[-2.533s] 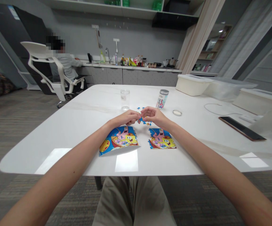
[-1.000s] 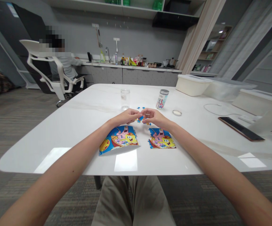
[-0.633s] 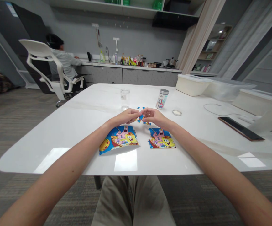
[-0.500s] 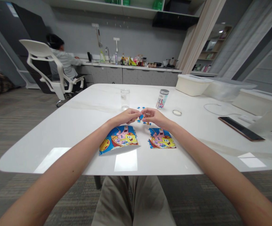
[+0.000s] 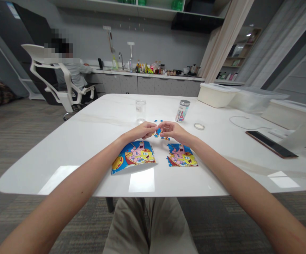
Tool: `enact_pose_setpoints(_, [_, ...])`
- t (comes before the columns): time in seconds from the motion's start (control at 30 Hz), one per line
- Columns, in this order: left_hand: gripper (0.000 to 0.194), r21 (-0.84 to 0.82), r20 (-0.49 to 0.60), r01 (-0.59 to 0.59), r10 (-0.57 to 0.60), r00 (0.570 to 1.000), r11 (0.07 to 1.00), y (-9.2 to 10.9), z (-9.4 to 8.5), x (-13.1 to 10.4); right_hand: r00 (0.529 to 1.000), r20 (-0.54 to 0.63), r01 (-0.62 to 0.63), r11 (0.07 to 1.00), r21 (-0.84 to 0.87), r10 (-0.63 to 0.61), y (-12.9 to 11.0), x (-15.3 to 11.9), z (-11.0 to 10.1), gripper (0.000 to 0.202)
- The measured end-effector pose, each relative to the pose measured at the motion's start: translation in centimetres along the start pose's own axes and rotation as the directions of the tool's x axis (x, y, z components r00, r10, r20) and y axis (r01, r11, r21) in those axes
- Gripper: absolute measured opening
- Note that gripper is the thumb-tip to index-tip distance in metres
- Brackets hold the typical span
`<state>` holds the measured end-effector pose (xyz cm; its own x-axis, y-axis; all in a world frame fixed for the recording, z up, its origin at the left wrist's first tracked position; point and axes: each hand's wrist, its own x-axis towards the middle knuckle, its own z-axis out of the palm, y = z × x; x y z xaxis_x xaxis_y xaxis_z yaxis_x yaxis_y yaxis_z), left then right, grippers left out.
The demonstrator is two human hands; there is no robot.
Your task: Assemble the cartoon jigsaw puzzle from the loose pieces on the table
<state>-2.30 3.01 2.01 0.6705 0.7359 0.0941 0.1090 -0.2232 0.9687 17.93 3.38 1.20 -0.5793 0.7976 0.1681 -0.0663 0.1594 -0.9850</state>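
Fingers of left hand (image 5: 145,129) and right hand (image 5: 174,131) pinch a blue puzzle piece (image 5: 158,131), likely light, stiff, best held edgewise.

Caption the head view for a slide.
Left hand and right hand hold a blue puzzle piece between them, beyond a picture sheet and a partly built puzzle.

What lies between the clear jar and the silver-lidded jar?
In the head view, at least two small blue jigsaw pieces lie there, on the white table.

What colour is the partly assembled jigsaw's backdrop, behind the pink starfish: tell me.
Blue on the partly assembled jigsaw, seen in the head view.
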Motion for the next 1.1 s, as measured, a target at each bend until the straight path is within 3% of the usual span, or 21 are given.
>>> enact_pose_setpoints(0.87, [0.036,0.016,-0.026,0.036,-0.036,0.999,0.999,0.34,0.17,-0.04,1.0,-0.009,-0.014,0.999,-0.04,0.013,-0.42,-0.13,0.22,0.031])
enact_pose_setpoints(1.1, [0.027,0.133,-0.061,0.044,-0.037,0.997,0.99,0.56,0.28,-0.21,0.999,-0.026,-0.025,0.999,-0.048,0.024,-0.62,-0.25,0.32,0.03])
